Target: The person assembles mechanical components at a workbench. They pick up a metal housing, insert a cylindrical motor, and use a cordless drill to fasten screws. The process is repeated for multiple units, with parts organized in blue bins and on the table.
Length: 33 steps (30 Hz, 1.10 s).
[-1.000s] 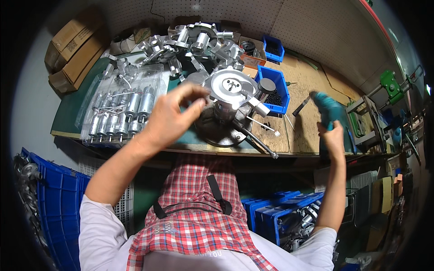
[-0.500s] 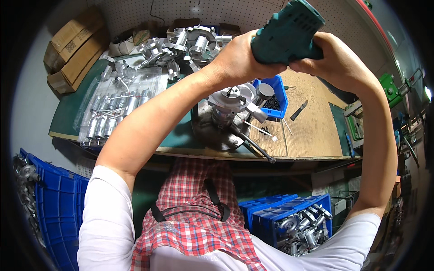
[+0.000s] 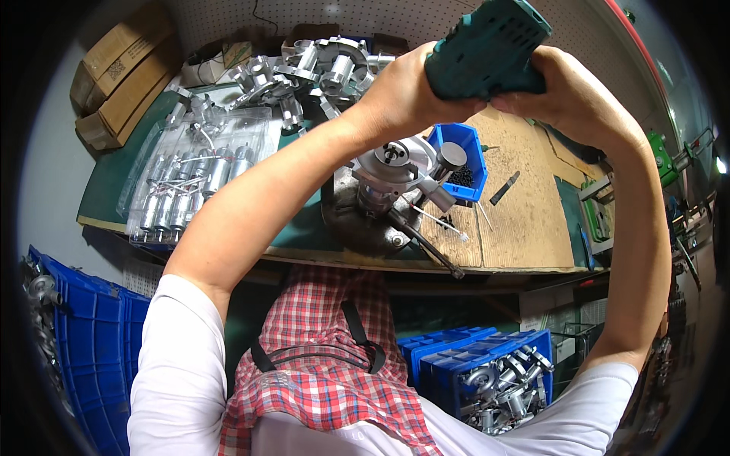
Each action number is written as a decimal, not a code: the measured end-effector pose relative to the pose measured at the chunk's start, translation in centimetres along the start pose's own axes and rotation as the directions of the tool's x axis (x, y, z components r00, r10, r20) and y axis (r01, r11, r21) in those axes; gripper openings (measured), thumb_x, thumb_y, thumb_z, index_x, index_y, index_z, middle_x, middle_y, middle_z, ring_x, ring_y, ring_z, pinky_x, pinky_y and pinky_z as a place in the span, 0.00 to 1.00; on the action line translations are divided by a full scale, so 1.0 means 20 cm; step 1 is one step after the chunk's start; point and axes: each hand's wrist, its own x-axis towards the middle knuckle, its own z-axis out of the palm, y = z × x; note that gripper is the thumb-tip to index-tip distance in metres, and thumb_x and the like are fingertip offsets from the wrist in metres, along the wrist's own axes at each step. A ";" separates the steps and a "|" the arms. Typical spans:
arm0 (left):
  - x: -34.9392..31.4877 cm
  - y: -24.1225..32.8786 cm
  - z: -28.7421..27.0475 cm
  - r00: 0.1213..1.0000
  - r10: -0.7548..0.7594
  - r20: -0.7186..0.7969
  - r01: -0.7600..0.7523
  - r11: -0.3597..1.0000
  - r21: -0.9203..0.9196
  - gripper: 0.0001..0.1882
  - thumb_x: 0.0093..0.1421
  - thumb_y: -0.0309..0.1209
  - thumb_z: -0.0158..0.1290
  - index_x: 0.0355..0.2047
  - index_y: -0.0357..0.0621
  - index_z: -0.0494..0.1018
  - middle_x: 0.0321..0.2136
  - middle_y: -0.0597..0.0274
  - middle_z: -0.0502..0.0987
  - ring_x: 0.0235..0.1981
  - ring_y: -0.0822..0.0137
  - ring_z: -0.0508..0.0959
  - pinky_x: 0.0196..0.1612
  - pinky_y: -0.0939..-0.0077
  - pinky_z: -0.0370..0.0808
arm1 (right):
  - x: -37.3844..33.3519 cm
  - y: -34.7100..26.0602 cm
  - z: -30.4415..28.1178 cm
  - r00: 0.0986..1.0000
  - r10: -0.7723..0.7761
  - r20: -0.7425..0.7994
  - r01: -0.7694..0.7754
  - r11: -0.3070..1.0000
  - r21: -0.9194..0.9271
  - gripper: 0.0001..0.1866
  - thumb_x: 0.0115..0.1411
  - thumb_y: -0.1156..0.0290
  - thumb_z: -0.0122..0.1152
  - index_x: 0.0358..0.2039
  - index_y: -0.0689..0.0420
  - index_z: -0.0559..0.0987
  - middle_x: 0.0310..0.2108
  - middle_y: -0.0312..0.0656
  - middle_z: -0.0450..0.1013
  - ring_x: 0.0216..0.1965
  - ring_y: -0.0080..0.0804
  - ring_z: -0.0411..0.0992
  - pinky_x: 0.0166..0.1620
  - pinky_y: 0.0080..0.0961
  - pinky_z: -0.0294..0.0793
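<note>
Holding drill (image 3: 487,52) in head view: your left hand (image 3: 403,91) curled round one side, your right hand (image 3: 572,95) closed on other, grip partly hidden. Drill raised over bench (image 3: 298,235); below, metal housing (image 3: 380,171) on stand (image 3: 346,222), bin (image 3: 468,192) just beside.

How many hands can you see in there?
2: the left hand at the left side of the teal power tool, the right hand at its right. Part of each is hidden.
</note>
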 end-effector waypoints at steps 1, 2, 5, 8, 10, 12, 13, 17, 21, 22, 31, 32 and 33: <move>-0.01 0.01 0.01 0.998 0.019 -0.058 -0.016 0.998 0.053 0.28 0.46 0.41 0.70 0.42 0.38 0.73 0.34 0.53 0.80 0.37 0.63 0.82 0.41 0.67 0.78 | 0.01 0.01 0.00 0.998 -0.063 -0.011 0.063 0.997 -0.043 0.17 0.53 0.66 0.71 0.39 0.65 0.80 0.25 0.48 0.78 0.27 0.33 0.79 0.35 0.29 0.78; -0.02 -0.01 0.01 0.990 0.057 -0.132 -0.045 0.995 0.092 0.28 0.47 0.41 0.70 0.42 0.37 0.72 0.33 0.53 0.80 0.36 0.64 0.82 0.41 0.68 0.78 | 0.03 0.02 -0.01 0.992 -0.127 -0.018 0.125 0.988 -0.086 0.17 0.53 0.66 0.70 0.39 0.64 0.80 0.24 0.48 0.78 0.27 0.34 0.79 0.35 0.30 0.78; -0.05 0.05 -0.02 0.977 -0.117 -0.180 0.112 0.993 -0.040 0.27 0.49 0.37 0.69 0.42 0.34 0.70 0.29 0.54 0.81 0.34 0.66 0.83 0.39 0.73 0.78 | 0.10 -0.01 -0.01 0.970 -0.192 -0.147 0.124 0.918 -0.378 0.28 0.51 0.61 0.74 0.49 0.62 0.76 0.38 0.48 0.78 0.41 0.37 0.78 0.46 0.31 0.78; -0.02 -0.02 -0.10 0.991 -0.135 0.019 0.136 0.962 -0.238 0.21 0.55 0.35 0.67 0.44 0.36 0.74 0.34 0.61 0.81 0.36 0.76 0.79 0.42 0.78 0.77 | 0.10 -0.12 0.08 0.917 -0.299 -0.266 0.099 0.813 -0.573 0.26 0.44 0.63 0.74 0.39 0.61 0.73 0.36 0.51 0.74 0.40 0.47 0.75 0.41 0.40 0.74; -0.01 0.02 -0.13 0.990 -0.131 0.057 0.136 0.984 -0.118 0.21 0.55 0.35 0.67 0.45 0.36 0.74 0.34 0.61 0.81 0.36 0.75 0.79 0.42 0.78 0.77 | 0.11 -0.13 0.07 0.913 -0.301 -0.274 0.081 0.794 -0.602 0.25 0.39 0.64 0.74 0.33 0.62 0.71 0.31 0.52 0.73 0.35 0.48 0.74 0.37 0.42 0.74; 0.00 0.03 -0.12 0.986 -0.133 0.102 0.141 0.987 -0.073 0.21 0.55 0.34 0.67 0.45 0.37 0.75 0.34 0.61 0.81 0.36 0.75 0.79 0.43 0.78 0.77 | 0.11 -0.12 0.12 0.868 -0.317 -0.382 0.008 0.778 -0.628 0.24 0.37 0.66 0.74 0.31 0.61 0.71 0.28 0.52 0.73 0.31 0.49 0.75 0.34 0.41 0.74; 0.00 0.02 -0.13 0.983 -0.141 0.117 0.151 0.985 -0.080 0.21 0.55 0.34 0.67 0.45 0.37 0.75 0.34 0.61 0.81 0.36 0.75 0.79 0.43 0.78 0.77 | 0.13 -0.09 0.14 0.854 -0.351 -0.384 0.023 0.763 -0.645 0.24 0.35 0.67 0.75 0.29 0.60 0.70 0.24 0.51 0.73 0.26 0.50 0.74 0.34 0.41 0.75; -0.01 0.05 -0.13 0.974 -0.191 0.124 0.204 0.974 -0.099 0.20 0.54 0.33 0.67 0.44 0.37 0.75 0.34 0.62 0.81 0.36 0.75 0.79 0.43 0.78 0.76 | 0.13 -0.06 0.14 0.870 -0.336 -0.361 0.007 0.740 -0.673 0.24 0.34 0.68 0.75 0.29 0.61 0.70 0.24 0.52 0.73 0.26 0.50 0.75 0.32 0.41 0.75; -0.01 0.02 -0.11 0.999 -0.038 0.005 0.038 0.998 -0.044 0.18 0.51 0.31 0.67 0.38 0.36 0.74 0.26 0.58 0.81 0.28 0.70 0.82 0.35 0.75 0.81 | 0.14 -0.08 0.14 0.864 -0.335 -0.376 0.003 0.750 -0.661 0.24 0.34 0.68 0.75 0.29 0.61 0.71 0.24 0.52 0.74 0.27 0.50 0.75 0.32 0.41 0.75; -0.01 0.02 -0.11 1.000 -0.027 0.001 0.027 0.999 -0.046 0.18 0.51 0.31 0.66 0.38 0.35 0.74 0.26 0.58 0.81 0.27 0.71 0.82 0.35 0.75 0.81 | 0.14 -0.09 0.15 0.860 -0.335 -0.386 0.000 0.755 -0.655 0.24 0.34 0.68 0.75 0.29 0.61 0.71 0.25 0.52 0.74 0.27 0.51 0.75 0.33 0.41 0.75; -0.03 0.00 -0.08 0.993 -0.091 -0.075 0.080 0.987 -0.139 0.17 0.49 0.29 0.65 0.36 0.35 0.73 0.21 0.60 0.79 0.26 0.74 0.81 0.32 0.78 0.79 | 0.21 -0.04 0.14 0.874 -0.314 -0.370 0.043 0.809 -0.587 0.24 0.35 0.68 0.74 0.31 0.61 0.72 0.27 0.52 0.75 0.29 0.52 0.76 0.34 0.42 0.76; -0.02 0.00 -0.07 0.992 -0.101 -0.069 0.092 0.988 -0.123 0.18 0.48 0.29 0.66 0.37 0.35 0.73 0.21 0.60 0.78 0.26 0.73 0.80 0.32 0.78 0.79 | 0.19 -0.04 0.14 0.878 -0.304 -0.369 0.040 0.815 -0.577 0.24 0.35 0.67 0.74 0.31 0.60 0.72 0.27 0.52 0.75 0.29 0.52 0.76 0.34 0.42 0.76; -0.01 -0.03 -0.06 0.994 -0.106 -0.024 0.097 0.967 -0.234 0.23 0.48 0.30 0.66 0.41 0.34 0.71 0.22 0.59 0.79 0.26 0.72 0.80 0.32 0.77 0.78 | 0.17 -0.05 0.13 0.882 -0.294 -0.368 0.037 0.822 -0.569 0.23 0.36 0.67 0.74 0.31 0.60 0.72 0.27 0.52 0.75 0.29 0.52 0.76 0.34 0.42 0.76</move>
